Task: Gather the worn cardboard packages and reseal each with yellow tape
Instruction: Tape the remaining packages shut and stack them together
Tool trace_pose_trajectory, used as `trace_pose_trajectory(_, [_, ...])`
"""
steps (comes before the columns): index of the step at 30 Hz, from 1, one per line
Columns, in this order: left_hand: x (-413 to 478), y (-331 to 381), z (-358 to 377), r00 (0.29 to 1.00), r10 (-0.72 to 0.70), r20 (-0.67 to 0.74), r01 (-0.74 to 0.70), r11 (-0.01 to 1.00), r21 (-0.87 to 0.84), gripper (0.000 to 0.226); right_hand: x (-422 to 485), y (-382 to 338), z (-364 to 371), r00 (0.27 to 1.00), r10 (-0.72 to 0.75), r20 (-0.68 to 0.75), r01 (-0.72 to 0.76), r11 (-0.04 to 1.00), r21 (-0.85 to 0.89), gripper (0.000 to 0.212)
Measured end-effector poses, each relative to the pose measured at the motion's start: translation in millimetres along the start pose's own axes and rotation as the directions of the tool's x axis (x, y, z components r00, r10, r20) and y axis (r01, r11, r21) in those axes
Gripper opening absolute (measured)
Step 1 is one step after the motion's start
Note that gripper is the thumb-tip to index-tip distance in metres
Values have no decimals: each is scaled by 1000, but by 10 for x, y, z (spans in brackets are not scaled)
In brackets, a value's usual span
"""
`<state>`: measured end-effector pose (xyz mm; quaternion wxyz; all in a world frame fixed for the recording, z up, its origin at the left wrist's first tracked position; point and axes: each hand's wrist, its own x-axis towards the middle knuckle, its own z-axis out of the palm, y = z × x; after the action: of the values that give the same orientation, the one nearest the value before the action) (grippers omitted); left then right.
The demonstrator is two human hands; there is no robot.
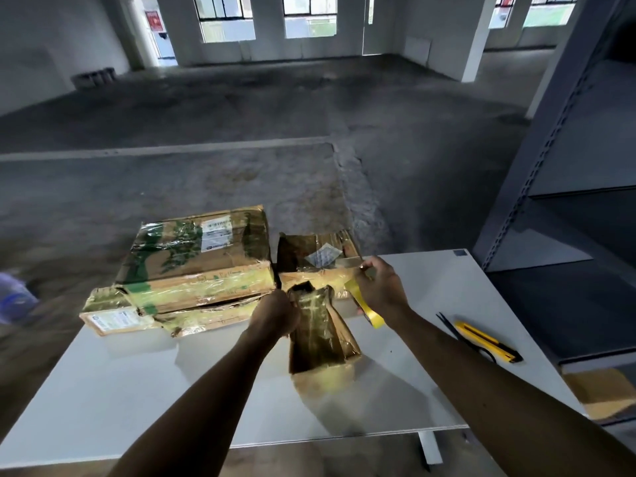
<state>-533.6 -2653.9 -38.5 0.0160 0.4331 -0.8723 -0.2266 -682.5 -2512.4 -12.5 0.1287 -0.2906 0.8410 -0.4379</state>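
A small crumpled cardboard package (321, 333) lies in the middle of the white table (120, 390), its far end gripped by my left hand (275, 313). My right hand (380, 289) holds a roll of yellow tape (366, 309) just right of that package, with a strip pulled up toward my fingertips. Behind it sits a medium worn box (318, 259). To the left, a large flat box (199, 259) with a white label rests on another flattened box (137, 315) at the table's far left edge.
A yellow utility knife (488, 340) and black scissors (463, 335) lie on the table's right side. A grey metal shelving unit (568, 173) stands close on the right, with cardboard (602, 390) on its low shelf. Bare concrete floor stretches beyond the table.
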Motion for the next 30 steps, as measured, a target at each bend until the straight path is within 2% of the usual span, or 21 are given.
trace_pose_trajectory(2, [13, -59, 45, 999, -24, 42, 26, 998, -55, 31, 14, -18, -5, 999, -34, 2, 34, 999, -25, 26])
trace_pose_trajectory(5, [22, -120, 135, 999, -2, -50, 0, 999, -50, 53, 28, -39, 1, 997, -76, 6, 76, 996, -56, 26])
trace_pose_trajectory(9, [38, -149, 138, 995, 47, -91, -49, 998, -26, 55, 45, -83, -8, 994, -111, 21, 112, 991, -68, 19])
trace_pose_trajectory(14, [74, -201, 14, 1000, -11, -20, 8, 992, -123, 51, 84, -230, 9, 988, -134, 70, 136, 990, -28, 11])
trace_pose_trajectory(15, [89, -201, -29, 1000, -7, -22, 4, 987, -158, 49, 89, -265, 17, 987, -136, 89, 138, 990, -7, 12])
trace_pose_trajectory(17, [77, -130, -195, 991, 64, -115, -91, 964, -252, 46, 94, -352, 48, 980, -165, 112, 167, 986, -5, 11])
trace_pose_trajectory(20, [15, 43, -513, 963, 206, -172, -268, 784, -560, 47, 93, -490, 119, 964, -221, 147, 230, 972, -48, 12])
trace_pose_trajectory(22, [-10, 110, -669, 935, 286, -210, -355, 777, -520, 49, 66, -600, 173, 958, -215, 190, 238, 965, -107, 25])
trace_pose_trajectory(25, [-2, 74, -766, 865, 305, -398, -450, 823, -347, 16, 43, -692, 280, 939, -254, 231, 279, 957, -82, 24])
trace_pose_trajectory(28, [45, -55, -805, 857, 261, -444, -429, 839, -335, 23, 40, -755, 326, 919, -293, 265, 329, 939, -101, 24])
trace_pose_trajectory(30, [104, -194, -821, 882, 177, -437, -347, 871, -347, 28, 50, -782, 348, 916, -292, 275, 324, 943, -79, 37])
